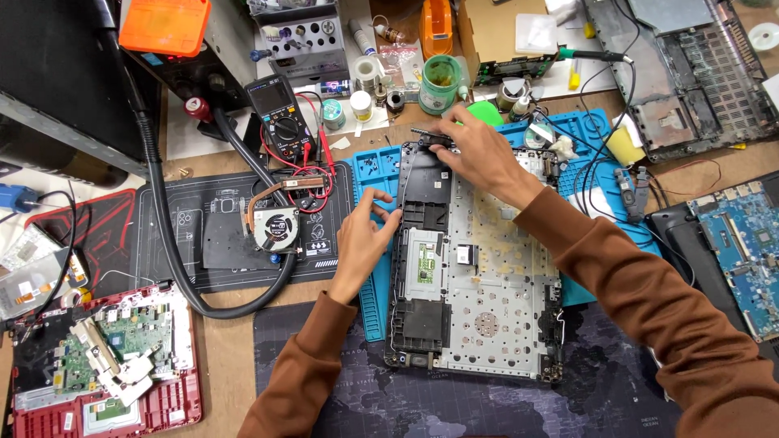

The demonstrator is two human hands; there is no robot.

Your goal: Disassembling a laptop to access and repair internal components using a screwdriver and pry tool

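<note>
Two hands on opened laptop chassis (475, 300), left hand (363, 239) released on edge, right hand (475, 150) grasping black strip (430, 135), green-labelled touchpad board (425, 264)

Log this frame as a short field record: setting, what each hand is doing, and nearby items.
setting: cluttered repair bench
main item: opened laptop chassis on blue mat
left hand: fingers on chassis left edge
right hand: pressing chassis top edge, over a dark strip
nearby: cooling fan, multimeter, red laptop, black hose
</note>
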